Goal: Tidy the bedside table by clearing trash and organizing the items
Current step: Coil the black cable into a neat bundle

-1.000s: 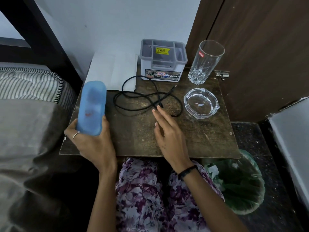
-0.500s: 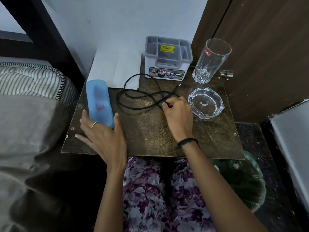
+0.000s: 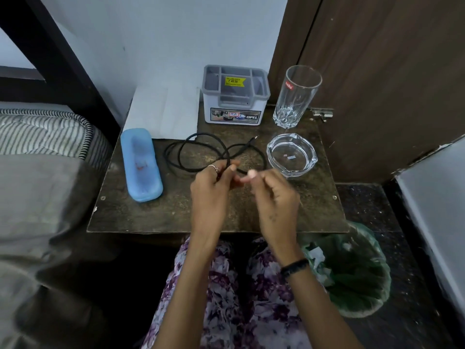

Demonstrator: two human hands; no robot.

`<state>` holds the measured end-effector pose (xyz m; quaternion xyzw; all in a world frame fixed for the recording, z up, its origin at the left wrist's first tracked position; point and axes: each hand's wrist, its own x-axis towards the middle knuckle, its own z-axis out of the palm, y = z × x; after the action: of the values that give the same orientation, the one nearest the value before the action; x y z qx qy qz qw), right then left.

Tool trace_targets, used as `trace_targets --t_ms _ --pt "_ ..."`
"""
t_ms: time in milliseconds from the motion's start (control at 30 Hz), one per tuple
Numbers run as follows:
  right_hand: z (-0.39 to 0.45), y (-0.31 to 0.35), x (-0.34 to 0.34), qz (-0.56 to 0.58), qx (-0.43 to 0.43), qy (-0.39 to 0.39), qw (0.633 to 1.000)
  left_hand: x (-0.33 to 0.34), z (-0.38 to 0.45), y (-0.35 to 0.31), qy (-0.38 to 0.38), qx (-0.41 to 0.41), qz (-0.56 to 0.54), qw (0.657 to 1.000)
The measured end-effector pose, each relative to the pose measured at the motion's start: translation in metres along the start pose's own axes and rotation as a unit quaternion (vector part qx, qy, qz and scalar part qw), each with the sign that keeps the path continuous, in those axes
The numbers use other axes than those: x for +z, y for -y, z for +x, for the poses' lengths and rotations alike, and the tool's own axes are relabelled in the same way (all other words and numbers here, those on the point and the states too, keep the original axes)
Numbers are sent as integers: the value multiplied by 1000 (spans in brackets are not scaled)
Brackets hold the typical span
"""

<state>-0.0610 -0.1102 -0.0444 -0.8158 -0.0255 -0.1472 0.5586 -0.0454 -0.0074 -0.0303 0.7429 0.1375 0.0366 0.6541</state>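
On the left of the tabletop [image 3: 156, 217] lies one blue case [image 3: 141, 166], flat, its long axis running from the near left edge toward the wall, with nothing touching it. Just right of it sprawls one black cable [image 3: 201, 152] in loose loops, spread mostly side to side, its free plug end pointing up and right toward the ashtray.

The left hand [image 3: 210, 187] hovers over the near part of those loops, fingers curled; it appears to pinch a strand of the cable, though motion blur makes the exact grip uncertain. The right hand [image 3: 273, 195] sits just beside it, fingers also curled, and seems to hold the cable's near strand, which passes between the two hands. Both are about equally near the cable; the bulk of the loops lies away from the hands, toward the wall and slightly left, so gathering it likely means drawing those loops back toward the body.

Behind the cable, against the wall, stands one grey organizer box [image 3: 235, 96], upright, with several open compartments that look unfilled. Right of that stands one tall drinking glass [image 3: 297, 96], upright. In front of the glass rests one clear glass ashtray [image 3: 292, 154], with small specks inside, just beside the right hand's fingertips but apart from them.

Below the tabletop's right corner, on the floor, stands one bin [image 3: 357, 278] lined with a green bag holding crumpled paper.
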Motion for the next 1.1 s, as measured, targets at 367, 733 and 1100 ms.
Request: trace_targets --t_ms 367,733,1100 --pt "58 38 16 311 96 191 926 -17 2 -60 191 14 -229 954" --pt "53 34 -13 -54 -34 170 983 -15 38 -21 34 209 174 962" --pt "84 20 5 202 50 110 972 -28 28 -38 277 29 -282 918"
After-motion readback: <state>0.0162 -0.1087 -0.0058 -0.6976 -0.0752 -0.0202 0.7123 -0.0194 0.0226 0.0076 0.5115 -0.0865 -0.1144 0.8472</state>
